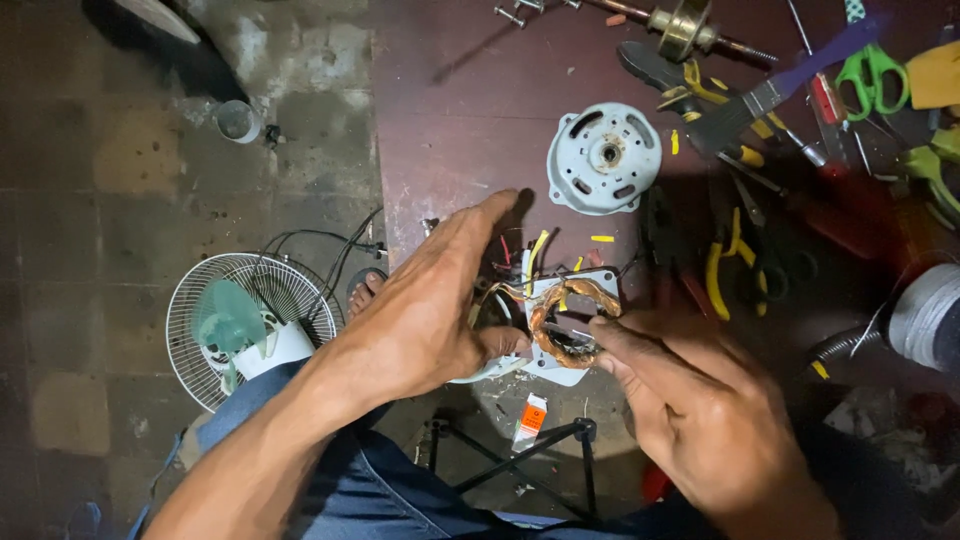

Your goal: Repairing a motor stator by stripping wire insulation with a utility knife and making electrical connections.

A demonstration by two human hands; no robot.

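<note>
1. My right hand (700,410) pinches the near rim of the copper winding (568,318) between thumb and fingertips, closed on the coil where it sits in the motor stator (560,345). I judge a light pinch is right here; the enamelled wire scratches easily.
2. My left hand (440,310) is closed on the stator's left edge, thumb tucked against the white frame and forefinger stretched out over the wires. It should do the steadying, so the right can work without the whole piece twisting.
3. The stator sits at the near edge of the dark red workbench (450,120), partly overhanging it, between my 2 hands. I would keep its weight over the bench, not the gap.
4. Red, yellow and white lead wires (528,255) fan out from the far side of the coil. I think they could snag under my left forefinger, so they need slack.
5. Beyond them lies the grey round motor end cover (603,158), well apart from the stator, and small yellow sleeve offcuts lie near it.
6. Yellow-handled pliers (735,265) lie just right of my work; green scissors (872,75) and more tools sit further out.
7. Below on the floor stands a fan with a wire guard (240,320) beside my foot, out of the way.
</note>
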